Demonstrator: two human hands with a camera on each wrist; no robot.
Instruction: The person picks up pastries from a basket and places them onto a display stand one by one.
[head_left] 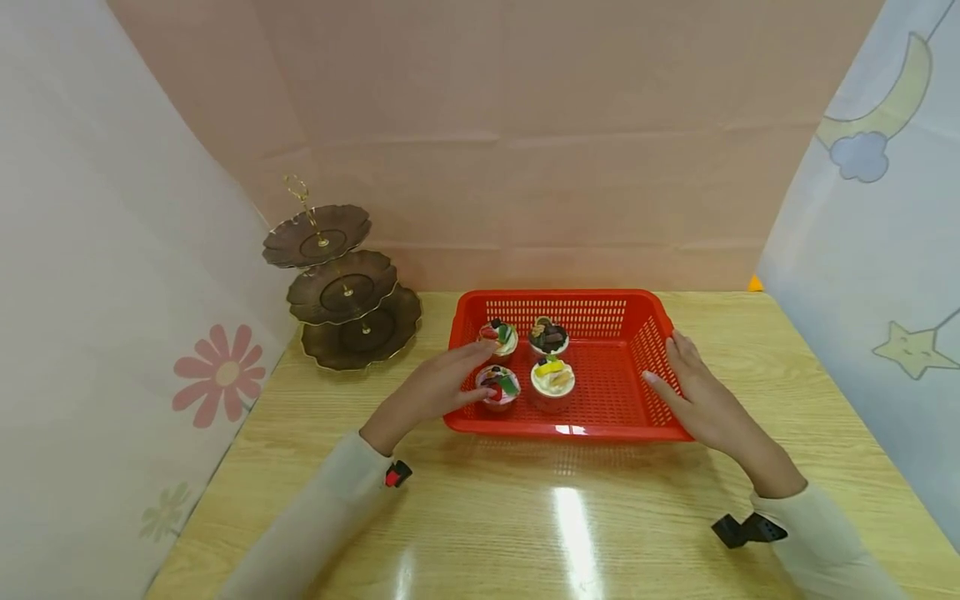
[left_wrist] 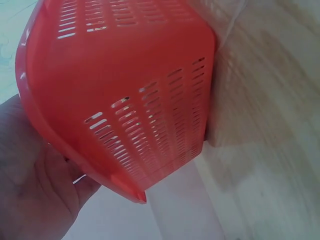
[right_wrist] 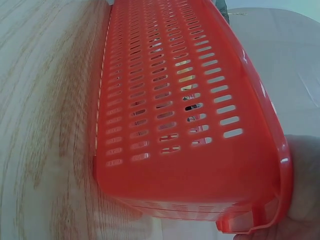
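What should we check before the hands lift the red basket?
1. Left hand on the basket's left rim: ok, fingers lie over the edge.
2. Right hand on the right wall: ok, straight fingers rest against it.
3. Firm grip on both sides: cannot tell, fingers look straight, not curled.
4. Four cupcakes upright inside: ok, clustered at the left half.
5. Load balanced: not ok, right half is bare, so weight likely sits left.
6. Tiered stand apart from the basket: ok, it stands to the left with a gap.
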